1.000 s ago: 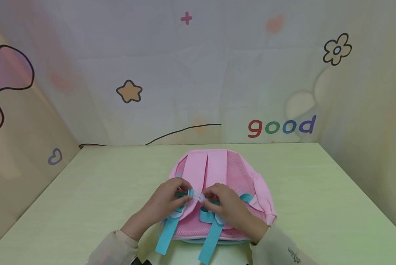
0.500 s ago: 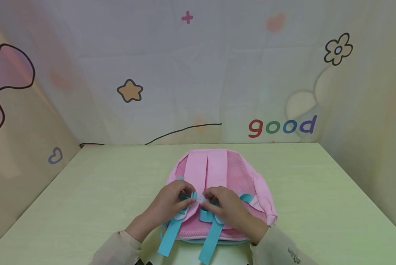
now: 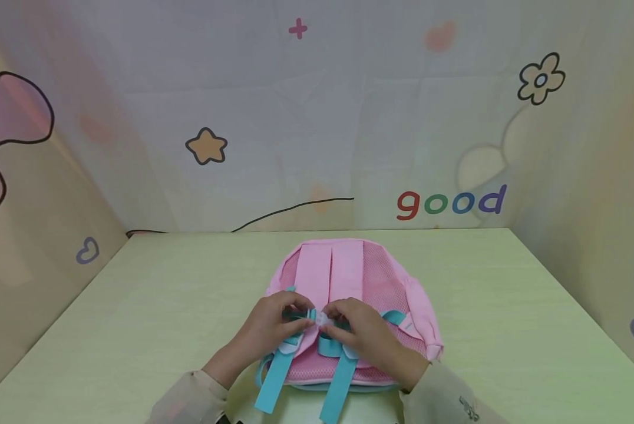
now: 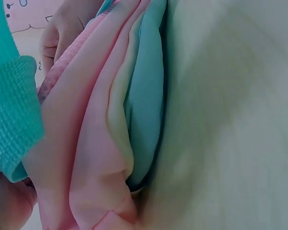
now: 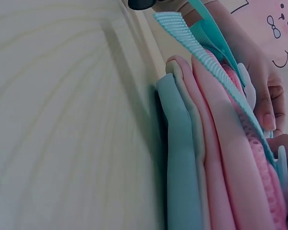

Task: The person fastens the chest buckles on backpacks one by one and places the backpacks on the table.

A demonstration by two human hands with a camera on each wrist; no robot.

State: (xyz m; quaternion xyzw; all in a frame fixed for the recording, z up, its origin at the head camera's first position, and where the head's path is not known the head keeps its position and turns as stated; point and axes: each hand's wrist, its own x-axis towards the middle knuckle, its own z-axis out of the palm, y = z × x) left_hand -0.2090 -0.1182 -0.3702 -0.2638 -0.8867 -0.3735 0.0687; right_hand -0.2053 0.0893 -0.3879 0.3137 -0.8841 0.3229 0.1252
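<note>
A pink backpack (image 3: 386, 277) lies on the table with its mesh back and two shoulder straps facing up. Over its middle, a small white plastic buckle (image 3: 322, 318) on teal webbing sits between both hands. My left hand (image 3: 264, 324) pinches the buckle's left end between thumb and fingers, where the teal webbing joins it. From the other side, my right hand (image 3: 367, 333) pinches the right end, its fingertips partly covering it. Two loose teal strap ends (image 3: 274, 383) hang toward me past the bag's lower edge. In the left wrist view, the bag's layered pink side (image 4: 96, 153) shows edge-on.
The pale wooden table (image 3: 136, 318) extends around the bag on both sides. Behind it stands a printed cloth backdrop (image 3: 317, 135) with a star, a flower and the word "good". Another teal strap loop (image 3: 395, 317) lies at the bag's right side.
My left hand has shifted slightly right and down, bringing its end of the buckle closer to my right hand. The left loose strap end moved a little with it. My right hand stays nearly still.
</note>
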